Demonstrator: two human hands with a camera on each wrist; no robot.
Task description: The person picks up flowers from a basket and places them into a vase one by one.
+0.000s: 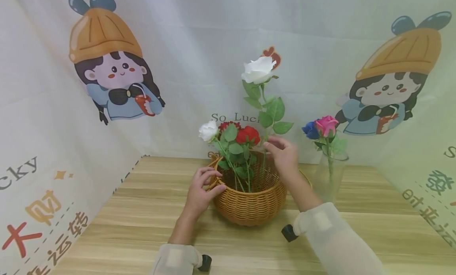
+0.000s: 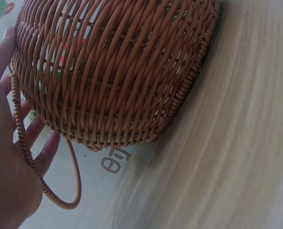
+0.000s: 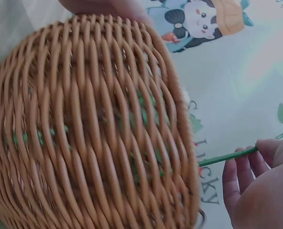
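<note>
Above the far right of the wicker basket [image 1: 249, 205], my right hand [image 1: 285, 158] pinches the green stem [image 3: 227, 156] of a tall white rose [image 1: 259, 70]. Its leafy stem stands upright, the lower end down inside the basket. My left hand [image 1: 201, 190] holds the basket's left rim, thumb toward the front and fingers farther back; in the left wrist view the looped handle [image 2: 74, 174] hangs by the fingers. Inside the basket lean a smaller white rose [image 1: 208, 131], a red rose [image 1: 248, 135] and a darker red flower [image 1: 228, 126] partly hidden by leaves.
Right of the basket a clear glass vase [image 1: 329, 180] holds a pink rose [image 1: 326, 125] and a blue rose [image 1: 311, 130]. The basket and vase stand on a wood-grain table [image 1: 142, 219]. Printed cloth [image 1: 199, 49] with cartoon figures hangs behind and at both sides.
</note>
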